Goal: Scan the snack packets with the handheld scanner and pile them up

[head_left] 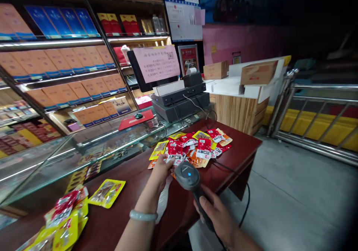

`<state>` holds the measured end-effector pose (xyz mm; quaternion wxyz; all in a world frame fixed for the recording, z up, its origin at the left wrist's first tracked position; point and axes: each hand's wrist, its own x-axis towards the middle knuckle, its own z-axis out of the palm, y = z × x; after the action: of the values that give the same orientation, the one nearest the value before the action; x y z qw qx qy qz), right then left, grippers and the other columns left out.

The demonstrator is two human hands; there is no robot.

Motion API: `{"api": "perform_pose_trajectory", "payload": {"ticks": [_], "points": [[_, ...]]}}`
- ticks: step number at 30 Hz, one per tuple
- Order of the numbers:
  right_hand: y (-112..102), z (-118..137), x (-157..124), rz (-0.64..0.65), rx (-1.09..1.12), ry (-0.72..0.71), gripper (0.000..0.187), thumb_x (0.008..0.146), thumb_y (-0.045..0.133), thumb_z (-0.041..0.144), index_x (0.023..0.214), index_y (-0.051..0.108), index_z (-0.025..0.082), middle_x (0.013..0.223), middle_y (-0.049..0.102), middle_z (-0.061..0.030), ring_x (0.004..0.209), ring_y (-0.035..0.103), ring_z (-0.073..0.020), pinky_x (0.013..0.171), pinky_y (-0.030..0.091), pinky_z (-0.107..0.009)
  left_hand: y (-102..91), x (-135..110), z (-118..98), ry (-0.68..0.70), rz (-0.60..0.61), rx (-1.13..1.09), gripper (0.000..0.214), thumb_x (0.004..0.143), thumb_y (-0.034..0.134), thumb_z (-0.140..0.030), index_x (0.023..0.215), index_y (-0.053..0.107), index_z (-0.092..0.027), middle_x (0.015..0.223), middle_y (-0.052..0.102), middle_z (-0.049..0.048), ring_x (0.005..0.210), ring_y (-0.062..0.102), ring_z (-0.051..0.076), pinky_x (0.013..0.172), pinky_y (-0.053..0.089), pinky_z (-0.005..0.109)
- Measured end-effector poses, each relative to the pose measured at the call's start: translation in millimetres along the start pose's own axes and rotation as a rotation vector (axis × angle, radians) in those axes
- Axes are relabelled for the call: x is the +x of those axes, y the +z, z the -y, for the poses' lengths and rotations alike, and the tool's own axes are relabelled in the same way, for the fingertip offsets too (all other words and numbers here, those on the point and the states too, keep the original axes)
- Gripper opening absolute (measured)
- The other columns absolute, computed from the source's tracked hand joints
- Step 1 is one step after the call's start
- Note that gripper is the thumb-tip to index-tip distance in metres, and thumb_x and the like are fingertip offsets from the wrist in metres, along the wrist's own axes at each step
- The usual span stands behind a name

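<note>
A black barcode scanner (188,175) with a small blue light is in my right hand (214,210), which is wrapped round its handle. At the near edge of a heap of snack packets (204,145), my left hand (163,169) has its fingers closed on a red and white snack packet (175,149). The scanner head partly covers that spot. Red, yellow and orange packets overlap in the heap. A strip of white paper (163,202) lies beneath my left wrist. On the left of the dark red table (123,213) is a second pile of packets (68,221), with one yellow packet (107,193) beside it.
A glass display counter (84,146) runs behind the table, carrying a monitor (137,72), a cash drawer (180,105) and a red mat (135,120). Black cable (248,202) hangs past the table's right edge. Farther right are cardboard boxes (258,72) and a metal railing (321,132).
</note>
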<state>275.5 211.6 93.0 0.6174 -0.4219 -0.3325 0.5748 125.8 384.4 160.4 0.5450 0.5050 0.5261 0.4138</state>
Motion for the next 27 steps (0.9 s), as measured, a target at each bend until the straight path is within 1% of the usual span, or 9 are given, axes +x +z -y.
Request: {"api": "perform_pose_trajectory", "payload": {"ticks": [2, 4, 7, 10, 13, 16, 19, 22, 27], "points": [[-8.2, -2.4, 2.0, -0.041, 0.008, 0.008, 0.08, 0.074, 0.076, 0.078, 0.129, 0.071, 0.02, 0.077, 0.069, -0.0042, 0.065, 0.058, -0.018, 0.059, 0.046, -0.028, 22.8, 15.6, -13.6, -0.051, 0.023, -0.114, 0.039, 0.082, 0.076, -0.026, 0.107, 0.047, -0.02, 0.075, 0.067, -0.0009, 0.062, 0.069, 0.013, 0.065, 0.057, 0.026], [-14.0, -4.3, 3.2, -0.071, 0.017, 0.002, 0.077, 0.075, 0.077, 0.077, 0.128, 0.072, 0.021, 0.08, 0.07, -0.0052, 0.069, 0.062, -0.0197, 0.063, 0.049, -0.03, 36.5, 27.6, -20.8, -0.045, 0.014, -0.192, 0.044, 0.085, 0.074, -0.02, 0.118, 0.046, -0.019, 0.087, 0.07, 0.0035, 0.068, 0.072, 0.014, 0.073, 0.06, 0.03], [-17.5, -5.3, 4.7, -0.088, 0.025, -0.015, 0.074, 0.077, 0.077, 0.075, 0.126, 0.073, 0.02, 0.078, 0.07, -0.0046, 0.068, 0.061, -0.0188, 0.064, 0.05, -0.03, 32.4, 35.0, -14.5, 0.063, -0.028, -0.062, 0.054, 0.084, 0.076, -0.019, 0.13, 0.048, -0.018, 0.117, 0.071, 0.0145, 0.088, 0.076, 0.019, 0.084, 0.062, 0.038], [-16.8, -4.2, 4.1, -0.066, 0.016, -0.007, 0.078, 0.074, 0.077, 0.077, 0.126, 0.073, 0.02, 0.075, 0.07, -0.004, 0.06, 0.057, -0.017, 0.056, 0.047, -0.028, -3.1, 28.2, 5.8, 0.234, -0.119, 0.349, 0.052, 0.085, 0.074, -0.026, 0.133, 0.055, -0.019, 0.138, 0.065, 0.0186, 0.12, 0.068, 0.029, 0.103, 0.055, 0.045], [-14.0, -3.1, -0.6, -0.036, 0.013, 0.057, 0.078, 0.073, 0.079, 0.075, 0.126, 0.072, 0.019, 0.072, 0.07, -0.0029, 0.057, 0.056, -0.0167, 0.053, 0.044, -0.028, -56.9, 10.0, 24.7, 0.324, -0.255, 0.863, 0.059, 0.09, 0.067, -0.037, 0.143, 0.053, -0.016, 0.149, 0.058, 0.021, 0.141, 0.054, 0.034, 0.116, 0.042, 0.049], [-8.7, -2.6, -6.6, -0.062, 0.029, 0.11, 0.075, 0.069, 0.084, 0.073, 0.119, 0.072, 0.019, 0.074, 0.072, -0.0034, 0.062, 0.061, -0.0186, 0.056, 0.047, -0.029, -108.6, -11.2, 35.6, 0.176, -0.378, 1.263, 0.077, 0.091, 0.063, -0.047, 0.152, 0.044, -0.003, 0.159, 0.044, 0.0314, 0.152, 0.036, 0.042, 0.122, 0.031, 0.054], [1.2, -0.8, -11.5, -0.029, -0.007, 0.127, 0.069, 0.071, 0.084, 0.071, 0.114, 0.074, 0.019, 0.078, 0.074, -0.0055, 0.063, 0.062, -0.0196, 0.057, 0.048, -0.03, -145.8, -24.9, 41.7, -0.087, -0.432, 1.416, 0.087, 0.093, 0.056, -0.059, 0.155, 0.04, 0.0, 0.162, 0.035, 0.0357, 0.155, 0.025, 0.048, 0.121, 0.024, 0.065], [13.5, 0.9, -16.8, -0.004, -0.044, 0.112, 0.063, 0.074, 0.082, 0.07, 0.11, 0.075, 0.019, 0.076, 0.073, -0.0049, 0.061, 0.061, -0.019, 0.056, 0.048, -0.03, -163.5, -33.9, 46.5, -0.191, -0.373, 1.402, 0.081, 0.095, 0.048, -0.063, 0.155, 0.043, -0.008, 0.166, 0.029, 0.0317, 0.158, 0.018, 0.046, 0.118, 0.022, 0.072], [23.5, -4.9, -20.6, 0.07, -0.069, 0.093, 0.059, 0.077, 0.08, 0.07, 0.109, 0.076, 0.02, 0.074, 0.072, -0.004, 0.06, 0.059, -0.0183, 0.057, 0.049, -0.03, -159.4, -65.4, 55.9, -0.021, -0.228, 1.353, 0.069, 0.094, 0.058, -0.049, 0.153, 0.048, -0.014, 0.167, 0.033, 0.0252, 0.159, 0.023, 0.037, 0.123, 0.025, 0.06]]}}
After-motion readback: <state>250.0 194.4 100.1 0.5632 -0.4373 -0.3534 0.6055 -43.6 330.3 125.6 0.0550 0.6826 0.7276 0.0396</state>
